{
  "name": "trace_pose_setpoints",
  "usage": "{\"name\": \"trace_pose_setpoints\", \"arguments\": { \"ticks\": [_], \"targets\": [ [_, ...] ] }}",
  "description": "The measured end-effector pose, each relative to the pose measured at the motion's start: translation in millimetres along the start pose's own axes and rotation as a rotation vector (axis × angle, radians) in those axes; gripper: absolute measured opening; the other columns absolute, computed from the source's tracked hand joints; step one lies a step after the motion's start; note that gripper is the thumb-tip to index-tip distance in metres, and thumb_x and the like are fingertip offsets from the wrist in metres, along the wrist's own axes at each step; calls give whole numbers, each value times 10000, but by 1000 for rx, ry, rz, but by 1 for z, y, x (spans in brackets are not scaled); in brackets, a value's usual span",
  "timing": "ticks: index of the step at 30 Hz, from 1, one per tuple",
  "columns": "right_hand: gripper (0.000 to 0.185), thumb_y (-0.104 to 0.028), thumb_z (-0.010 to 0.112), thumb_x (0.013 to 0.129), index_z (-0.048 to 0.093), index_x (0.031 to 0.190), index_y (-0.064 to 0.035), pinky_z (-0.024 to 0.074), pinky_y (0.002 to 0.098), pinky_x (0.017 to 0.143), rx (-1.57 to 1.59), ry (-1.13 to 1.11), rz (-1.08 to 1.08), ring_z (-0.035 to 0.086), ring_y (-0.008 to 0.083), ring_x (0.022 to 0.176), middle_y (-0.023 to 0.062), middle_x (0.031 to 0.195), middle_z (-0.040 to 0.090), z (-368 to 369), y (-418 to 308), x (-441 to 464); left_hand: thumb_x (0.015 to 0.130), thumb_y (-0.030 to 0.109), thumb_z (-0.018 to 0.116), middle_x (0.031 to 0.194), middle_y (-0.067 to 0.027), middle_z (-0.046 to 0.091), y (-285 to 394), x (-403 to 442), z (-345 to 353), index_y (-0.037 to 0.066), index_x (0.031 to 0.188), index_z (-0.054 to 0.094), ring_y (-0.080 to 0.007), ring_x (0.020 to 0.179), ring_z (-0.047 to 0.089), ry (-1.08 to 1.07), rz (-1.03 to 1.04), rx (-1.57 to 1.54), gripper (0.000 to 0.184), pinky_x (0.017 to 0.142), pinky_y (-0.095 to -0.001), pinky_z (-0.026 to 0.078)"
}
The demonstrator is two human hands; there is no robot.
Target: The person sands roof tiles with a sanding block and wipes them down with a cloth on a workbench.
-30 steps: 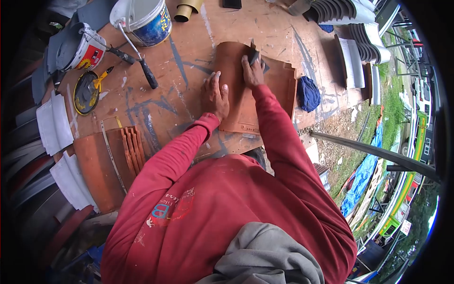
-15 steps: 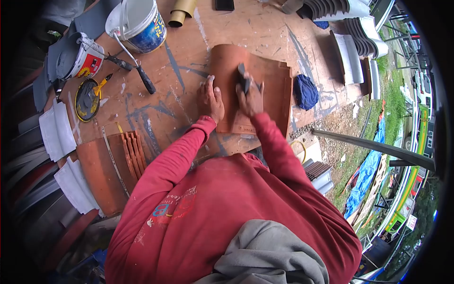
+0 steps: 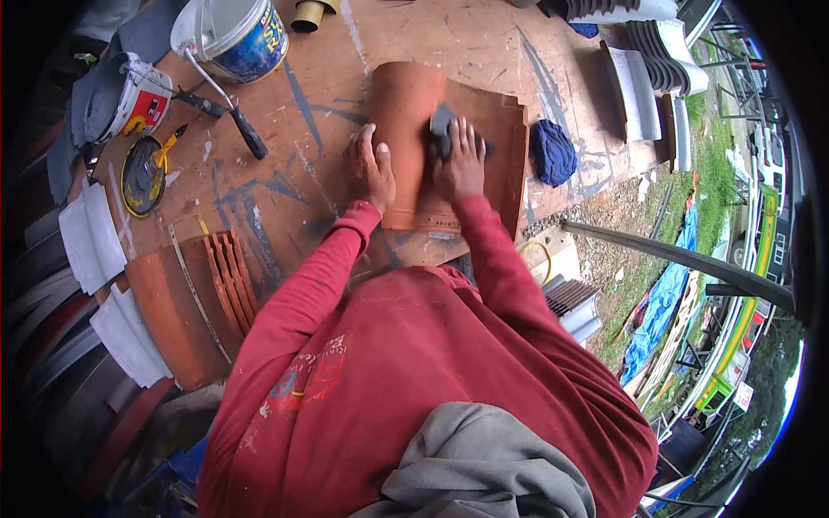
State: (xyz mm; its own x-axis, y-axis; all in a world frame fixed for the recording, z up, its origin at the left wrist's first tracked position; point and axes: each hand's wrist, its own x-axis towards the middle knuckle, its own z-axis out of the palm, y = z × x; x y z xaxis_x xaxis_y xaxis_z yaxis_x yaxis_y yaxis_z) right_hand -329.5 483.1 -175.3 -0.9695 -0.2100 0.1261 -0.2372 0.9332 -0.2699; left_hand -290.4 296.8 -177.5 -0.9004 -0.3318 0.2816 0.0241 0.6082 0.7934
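Observation:
A curved terracotta roof tile (image 3: 406, 95) lies on the wooden table in front of me. My left hand (image 3: 371, 170) rests against its rounded left side, thumb and fingers apart. On the tile's hollow middle, my right hand (image 3: 459, 164) presses a dark, flat pad (image 3: 443, 121). The pad's exact kind is unclear, and my fingers hide part of it. Just right of the tile sits a crumpled dark blue cloth (image 3: 553, 153).
A white and blue paint bucket (image 3: 250, 47), a smaller red-labelled bucket (image 3: 138, 99) and a paint-smeared lid (image 3: 142, 177) stand at left. More tiles (image 3: 177, 302) lie nearer me. Stacked grey tiles (image 3: 661, 56) occupy the far right, near a metal bar (image 3: 665, 259).
My right hand has turned flatter over the dark pad, which now lies more level on the tile. My left hand stays at the tile's side. The whole view has shifted slightly.

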Motion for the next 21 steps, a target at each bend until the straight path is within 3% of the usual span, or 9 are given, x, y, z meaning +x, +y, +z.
{"name": "trace_pose_setpoints", "arguments": {
  "ticks": [2,4,7,10,14,16,18,21],
  "targets": [
    [799,-438,599,940,318,1544,3,129,535,1236,-153,5,34,273,343,1513,180,1639,277,-5,9,-79,991,204,500,1350,-217,558,-1,-4,1,13,1373,502,-410,1245,508,27,-25,20,427,1081,-502,387],
    [807,-454,602,934,337,1532,19,120,528,1238,-300,19,-14,278,345,1510,189,1627,303,-15,21,-69,994,224,503,1344,-212,557,-1,5,0,14,1368,505,-410,1248,502,46,-58,-25,430,1079,-511,383],
    [739,-494,489,980,416,1487,38,131,504,1245,-374,163,6,323,339,1488,208,1588,370,-21,50,33,996,252,527,1352,-222,545,3,-1,-4,29,1390,486,-415,1266,485,-26,-57,13,454,1086,-518,380],
    [735,-521,459,988,444,1477,27,139,500,1243,-349,11,113,345,333,1478,195,1554,432,-16,65,111,981,294,564,1341,-239,541,7,-1,-5,36,1402,474,-426,1258,485,-25,-45,64,502,1078,-529,385],
    [724,-482,520,973,392,1524,-30,156,499,1239,-250,43,-122,308,297,1505,169,1611,347,-8,49,26,961,346,602,1344,-254,532,8,7,-7,40,1408,472,-440,1254,485,-34,-98,89,557,1075,-537,388],
    [726,-454,561,960,368,1543,-66,154,496,1238,-179,-75,-165,296,275,1513,135,1631,318,-10,36,-41,946,370,622,1340,-262,532,4,0,-2,40,1412,470,-450,1242,491,-16,-80,59,590,1070,-541,392],
    [720,-453,580,953,388,1537,-78,145,506,1236,-220,-189,-254,311,267,1506,114,1619,348,-41,40,-51,948,361,620,1323,-259,545,5,-1,-4,41,1415,469,-452,1229,500,-66,-112,55,586,1062,-543,398],
    [642,-426,550,970,456,1493,-64,126,528,1234,-373,-31,-193,339,251,1487,108,1587,408,-64,53,-10,953,351,609,1314,-252,560,1,1,3,34,1412,470,-445,1226,505,-38,-45,123,575,1059,-538,402]
  ]
}}
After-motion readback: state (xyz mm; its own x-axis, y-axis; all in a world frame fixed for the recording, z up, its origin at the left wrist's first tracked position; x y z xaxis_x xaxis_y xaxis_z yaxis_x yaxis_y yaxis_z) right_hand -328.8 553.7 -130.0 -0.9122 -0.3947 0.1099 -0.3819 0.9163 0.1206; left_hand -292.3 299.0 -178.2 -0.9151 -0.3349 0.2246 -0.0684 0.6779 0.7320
